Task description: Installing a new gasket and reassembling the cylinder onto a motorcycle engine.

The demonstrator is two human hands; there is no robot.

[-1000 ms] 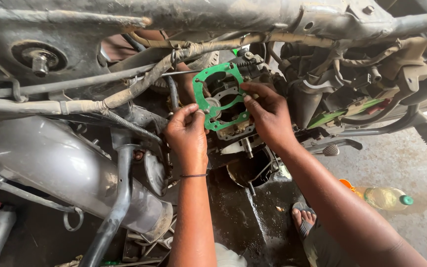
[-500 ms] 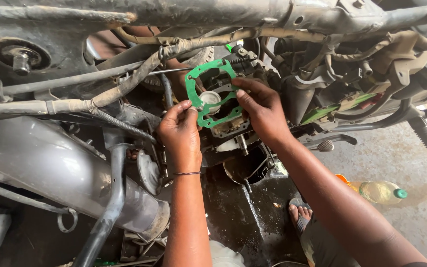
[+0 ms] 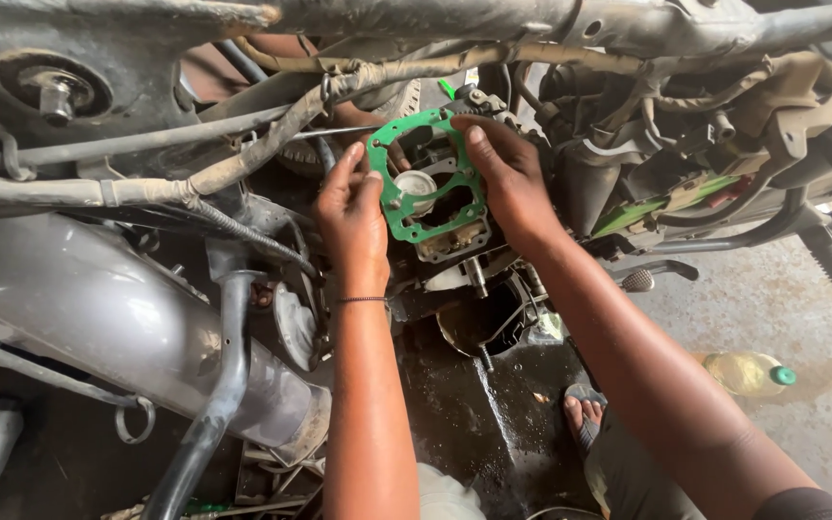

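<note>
Green, thin flat gasket with 1 large round opening and several smaller cut-outs sits between my 2 hands, held up against the open face of the grimy metal engine block at the middle of the motorcycle. My left hand pinches the gasket's left edge between thumb and fingertips, fingers closed on it, with a thin dark band around that wrist. My right hand grips the gasket's upper right edge, thumb pressed on its front face and the fingers curled behind, so both hands are clamped on the same piece. Through the large opening I can see a pale round metal part of the engine, and several bare metal studs stick out just below the gasket. A dusty bundle of wrapped cables runs across above my left hand, under the grey frame tube. To my left lies the grey curved metal exhaust, with a dull bent pipe crossing in front of it. On the oil-stained concrete floor to my right lies a clear plastic bottle with a green cap, well apart from my hands, and my sandalled foot rests near the dark wet patch below the engine.
</note>
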